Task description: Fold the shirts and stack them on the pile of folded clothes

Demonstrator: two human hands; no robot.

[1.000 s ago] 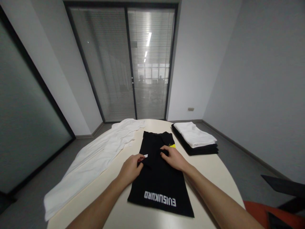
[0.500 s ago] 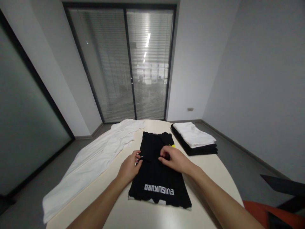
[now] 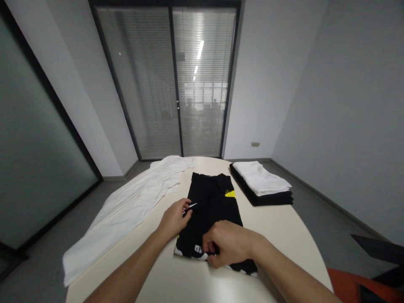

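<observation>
A folded black garment [image 3: 210, 195] with a yellow patch, white lettering and a white-patterned near hem lies in the middle of the table. My left hand [image 3: 176, 216] is at its left edge, fingers curled and pinching the cloth beside a white mark. Lower down, my right hand [image 3: 225, 243] is closed at the near hem, its fingers curled on the black cloth and covering most of the lettering.
Long white cloth [image 3: 126, 210] lies along the left side of the pale round table [image 3: 277, 235]. At the back right a folded white garment [image 3: 260, 179] rests on folded black ones [image 3: 271, 199]. A red chair [image 3: 350, 286] stands at the lower right.
My right hand has moved down from the garment's middle to its near hem, uncovering the yellow patch and covering the lettering. My left hand stays at the left edge. The view has shifted slightly.
</observation>
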